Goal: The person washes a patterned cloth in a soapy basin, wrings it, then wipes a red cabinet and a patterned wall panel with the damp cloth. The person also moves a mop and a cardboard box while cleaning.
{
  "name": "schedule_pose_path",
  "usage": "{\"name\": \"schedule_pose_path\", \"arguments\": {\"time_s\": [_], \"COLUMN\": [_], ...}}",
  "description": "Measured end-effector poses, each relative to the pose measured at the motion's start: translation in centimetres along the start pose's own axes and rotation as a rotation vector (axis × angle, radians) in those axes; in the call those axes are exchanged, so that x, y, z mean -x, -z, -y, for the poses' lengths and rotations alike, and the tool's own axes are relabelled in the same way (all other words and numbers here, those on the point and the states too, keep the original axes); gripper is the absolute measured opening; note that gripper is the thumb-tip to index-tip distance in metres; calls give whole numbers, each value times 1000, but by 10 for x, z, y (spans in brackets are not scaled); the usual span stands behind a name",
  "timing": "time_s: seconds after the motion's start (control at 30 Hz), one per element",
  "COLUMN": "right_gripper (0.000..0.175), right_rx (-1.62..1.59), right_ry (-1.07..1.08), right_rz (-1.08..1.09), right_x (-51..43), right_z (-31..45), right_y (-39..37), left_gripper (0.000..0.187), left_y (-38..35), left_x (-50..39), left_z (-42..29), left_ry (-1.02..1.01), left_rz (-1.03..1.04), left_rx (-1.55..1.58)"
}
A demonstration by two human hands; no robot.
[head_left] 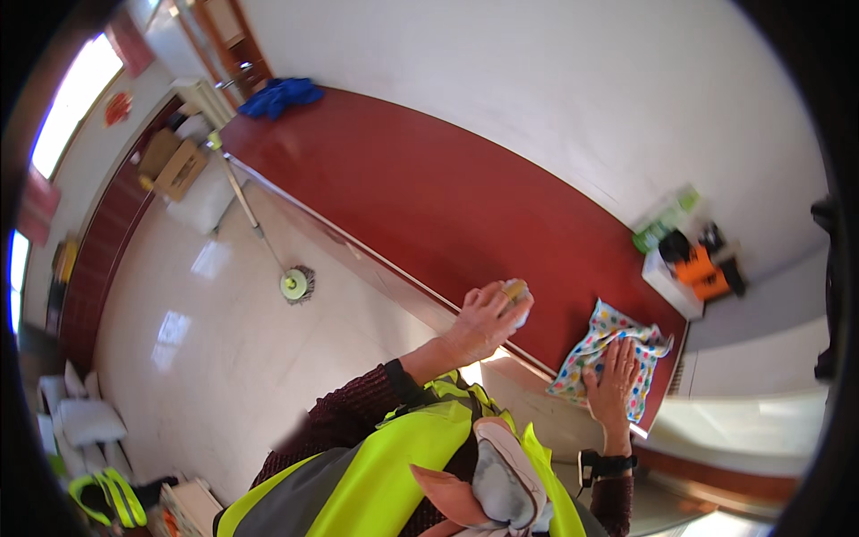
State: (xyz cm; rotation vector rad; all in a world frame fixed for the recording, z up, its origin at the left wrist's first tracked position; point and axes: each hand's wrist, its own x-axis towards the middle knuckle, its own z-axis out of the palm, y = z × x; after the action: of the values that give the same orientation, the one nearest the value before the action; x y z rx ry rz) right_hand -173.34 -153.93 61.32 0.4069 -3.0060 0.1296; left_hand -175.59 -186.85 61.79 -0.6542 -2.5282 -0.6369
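Note:
My left hand (482,321) grips a small white-and-tan object (518,302), perhaps a sponge or brush, above the near edge of a long red counter (429,194). What the object is exactly cannot be told. Flat on a polka-dot cloth (582,359) lies my right hand (612,382), fingers extended, at the counter's right end. The cloth is white with colored dots, its far edge wrinkled.
A blue cloth (282,96) lies at the counter's far left end. At its right stand a white box (671,285), an orange item (701,272) and a green-and-white package (664,218). A mop (294,284) leans from the counter to the floor; a cardboard box (180,171) lies beyond.

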Motion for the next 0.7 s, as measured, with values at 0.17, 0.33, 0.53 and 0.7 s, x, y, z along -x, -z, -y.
{"name": "schedule_pose_path", "arguments": {"time_s": [0.17,0.33,0.53,0.7], "right_gripper": [85,84,81,80], "right_rx": [-99,-167,-153,-139], "right_ry": [290,481,550,483], "right_rz": [49,97,86,20], "right_x": [-80,-143,-186,-203], "right_z": [56,128,211,226], "right_y": [-8,-15,-30,-40], "left_gripper": [69,65,71,70], "left_y": [7,42,87,96], "left_x": [-3,3,30,27], "left_z": [22,79,174,221], "left_ry": [100,304,429,616], "left_rz": [-14,-11,-216,-151], "left_rx": [-129,-207,135,566]}}
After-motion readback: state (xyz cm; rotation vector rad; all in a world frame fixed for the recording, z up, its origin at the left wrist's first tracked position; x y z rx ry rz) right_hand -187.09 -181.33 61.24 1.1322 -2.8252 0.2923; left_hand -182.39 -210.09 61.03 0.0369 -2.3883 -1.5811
